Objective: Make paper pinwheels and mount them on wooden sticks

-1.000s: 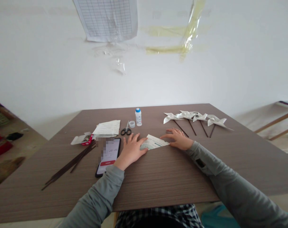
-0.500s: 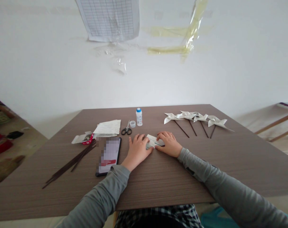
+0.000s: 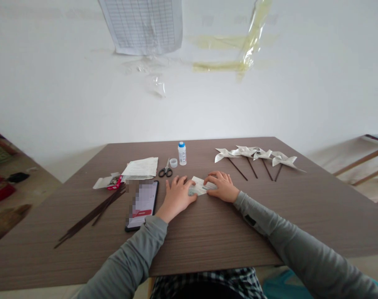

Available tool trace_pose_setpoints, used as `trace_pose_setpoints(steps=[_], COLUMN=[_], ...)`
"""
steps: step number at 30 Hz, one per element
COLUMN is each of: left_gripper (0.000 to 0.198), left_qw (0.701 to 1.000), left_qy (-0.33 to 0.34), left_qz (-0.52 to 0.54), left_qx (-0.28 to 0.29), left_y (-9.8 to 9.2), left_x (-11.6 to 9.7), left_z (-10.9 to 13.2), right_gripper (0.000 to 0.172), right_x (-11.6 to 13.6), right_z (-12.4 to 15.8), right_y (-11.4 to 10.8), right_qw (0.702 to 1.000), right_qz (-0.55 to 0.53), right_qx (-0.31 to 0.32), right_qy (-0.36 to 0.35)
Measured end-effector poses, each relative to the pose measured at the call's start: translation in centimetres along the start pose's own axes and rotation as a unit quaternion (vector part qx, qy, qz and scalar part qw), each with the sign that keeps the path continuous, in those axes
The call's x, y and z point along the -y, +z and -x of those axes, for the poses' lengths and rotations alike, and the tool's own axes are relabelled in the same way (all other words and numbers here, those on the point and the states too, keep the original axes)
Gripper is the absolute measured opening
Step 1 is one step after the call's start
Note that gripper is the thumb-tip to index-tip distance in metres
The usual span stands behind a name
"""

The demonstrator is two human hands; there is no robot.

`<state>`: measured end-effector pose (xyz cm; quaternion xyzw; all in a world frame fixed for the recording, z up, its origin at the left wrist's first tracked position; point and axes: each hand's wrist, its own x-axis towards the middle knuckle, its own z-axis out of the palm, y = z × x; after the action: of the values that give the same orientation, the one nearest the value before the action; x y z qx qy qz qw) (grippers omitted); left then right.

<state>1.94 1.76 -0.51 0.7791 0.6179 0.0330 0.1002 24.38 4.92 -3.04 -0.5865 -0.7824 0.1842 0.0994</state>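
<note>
A small piece of pale printed paper (image 3: 199,185) lies on the table in front of me, its ends covered by my fingers. My left hand (image 3: 178,195) holds its left end, thumb near the lower edge and fingers curved at the upper side. At the right end, my right hand (image 3: 222,185) grips the paper with thumb and bent fingers. Beyond the left hand are black-handled scissors (image 3: 166,170), a small clear cup (image 3: 173,163) and an upright white bottle with a blue cap (image 3: 182,154).
Several paper pinwheels (image 3: 263,154) on brown sticks lie at the back right. To the left are a stack of paper sheets (image 3: 140,168), a small open red box (image 3: 114,182), dark brown sticks (image 3: 89,218) and a phone (image 3: 143,205). A white wall (image 3: 189,112) stands behind the table (image 3: 189,249).
My left hand has shifted slightly left, and its thumb has drawn back from the middle of the paper. More of the paper shows between the hands. My right hand has moved slightly up.
</note>
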Motion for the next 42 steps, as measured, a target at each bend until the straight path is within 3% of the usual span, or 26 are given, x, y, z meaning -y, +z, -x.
trace_pose_setpoints(steps=[16, 31, 42], left_gripper=[0.069, 0.071, 0.068], left_qw=[0.998, 0.998, 0.997], left_qy=[0.007, 0.004, 0.001], left_qz=[0.002, -0.005, -0.014], left_qx=[0.057, 0.065, 0.076], left_y=[-1.0, -1.3, -2.0], left_x=[2.8, 5.2, 5.3], left_z=[0.8, 1.6, 1.7], right_gripper=[0.048, 0.049, 0.052], right_x=[-4.0, -4.6, -4.4], right_z=[0.0, 0.1, 0.3], right_y=[-2.6, -2.7, -2.8], right_qw=[0.999, 1.000, 0.999], right_qz=[0.010, 0.012, 0.021], right_qx=[0.031, 0.027, 0.025], right_qy=[0.022, 0.010, 0.007])
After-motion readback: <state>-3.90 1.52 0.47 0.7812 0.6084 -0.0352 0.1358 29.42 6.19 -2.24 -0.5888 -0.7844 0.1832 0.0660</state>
